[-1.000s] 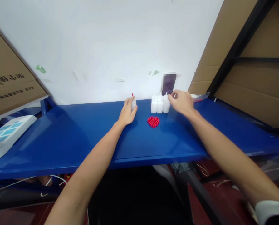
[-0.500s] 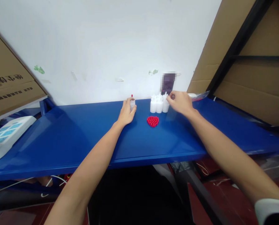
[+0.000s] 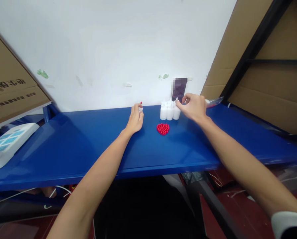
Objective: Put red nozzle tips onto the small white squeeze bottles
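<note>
My left hand point(image 3: 136, 119) is wrapped round a small white squeeze bottle point(image 3: 141, 109) with a red tip cap, at the back of the blue table. Most of that bottle is hidden behind the fingers. To the right, my right hand point(image 3: 193, 105) hovers beside a cluster of white dropper bottles point(image 3: 166, 113) with pointed nozzles. Its thumb overlaps the neck of the rightmost bottle point(image 3: 176, 113), while the index finger is bent and apart from the thumb. Contact there is unclear. Several small red caps point(image 3: 162, 129) lie in a tight patch in front of the bottles.
A dark, partly blurred panel point(image 3: 179, 89) is at the white wall behind the bottles. A clear plastic bag point(image 3: 214, 102) lies at the back right of the blue table point(image 3: 88, 146). On the left are a white device point(image 3: 12, 142) and a cardboard box point(image 3: 14, 83).
My left hand has closed further round the bottle, whose red cap now leans a little. My right hand has risen slightly, its index finger a bit farther from the thumb.
</note>
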Demonstrator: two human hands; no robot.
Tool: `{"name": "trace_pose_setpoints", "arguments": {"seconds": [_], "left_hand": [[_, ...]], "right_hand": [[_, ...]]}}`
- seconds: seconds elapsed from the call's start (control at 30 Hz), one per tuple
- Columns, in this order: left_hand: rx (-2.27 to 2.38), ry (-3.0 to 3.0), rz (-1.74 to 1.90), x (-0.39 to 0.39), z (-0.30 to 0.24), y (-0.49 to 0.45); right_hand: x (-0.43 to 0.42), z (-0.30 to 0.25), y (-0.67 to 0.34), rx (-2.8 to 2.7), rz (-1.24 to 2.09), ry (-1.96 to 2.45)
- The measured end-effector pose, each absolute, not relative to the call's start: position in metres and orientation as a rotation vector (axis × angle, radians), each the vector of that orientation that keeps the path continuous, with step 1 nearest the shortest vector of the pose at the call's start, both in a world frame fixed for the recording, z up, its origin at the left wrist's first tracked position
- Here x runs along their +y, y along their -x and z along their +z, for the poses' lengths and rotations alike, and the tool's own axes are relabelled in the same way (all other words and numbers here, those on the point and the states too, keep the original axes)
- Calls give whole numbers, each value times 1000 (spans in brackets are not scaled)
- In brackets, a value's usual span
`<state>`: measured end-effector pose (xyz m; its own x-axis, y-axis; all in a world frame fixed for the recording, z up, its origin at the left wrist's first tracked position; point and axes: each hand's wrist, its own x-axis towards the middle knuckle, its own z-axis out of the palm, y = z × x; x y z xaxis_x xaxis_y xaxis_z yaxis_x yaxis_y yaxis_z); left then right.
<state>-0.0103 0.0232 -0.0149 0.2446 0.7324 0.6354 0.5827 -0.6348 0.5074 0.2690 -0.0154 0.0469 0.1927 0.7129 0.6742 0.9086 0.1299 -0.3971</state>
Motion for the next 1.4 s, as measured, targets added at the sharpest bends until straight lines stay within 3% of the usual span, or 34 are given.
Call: {"name": "trace_pose_setpoints", "arguments": {"seconds": [0.33,0.7,1.1,1.4], "left_hand": [[914,-2715,1221,-18,5,-16],[906,-2727,1215,-25,9,-19],[881,-2797,1138,-23,9,-26],[976,-2879,1156,-25,9,-31]], "right_hand": [[-39,36,-224,-2106,180,1088],[-40,35,-220,-2152,202,921],[-31,32,-218,-2078,13,889],[-37,41,-212,-1963,257,1024]]}}
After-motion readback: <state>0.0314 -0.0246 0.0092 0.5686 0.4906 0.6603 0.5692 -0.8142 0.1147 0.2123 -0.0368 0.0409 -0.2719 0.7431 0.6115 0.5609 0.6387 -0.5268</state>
